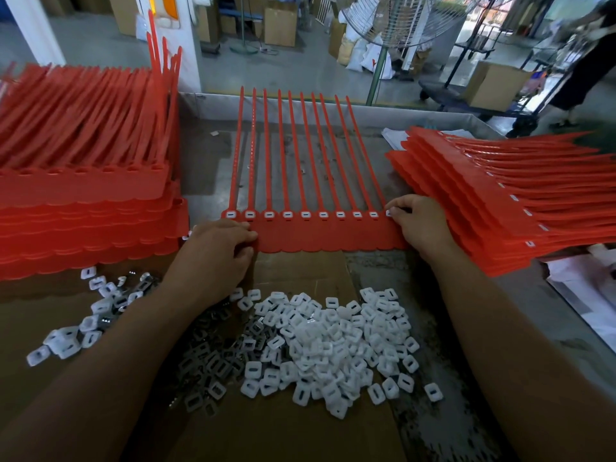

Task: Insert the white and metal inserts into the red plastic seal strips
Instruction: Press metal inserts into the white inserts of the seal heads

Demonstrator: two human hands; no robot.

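The left hand [220, 251], fingers curled, grips the left end of a red plastic strip [326, 238]. The right hand [420, 228], fingers also curled, pinches the right end, with its fingertips at the last socket. The strip lies flat on a grey metal surface [206, 155]. It is a smooth band with a scalloped near edge and ten thin tails running away. Seated inserts [305, 214], white and slotted, sit in a row along the band. Nearer, on brown cardboard [300, 435], lies a heap of white inserts [333, 345], small rounded squares. To the left of the heap are dull metal inserts [213, 355]. A left stack [83, 195] and a right stack [500, 201] of red strips flank the strip.
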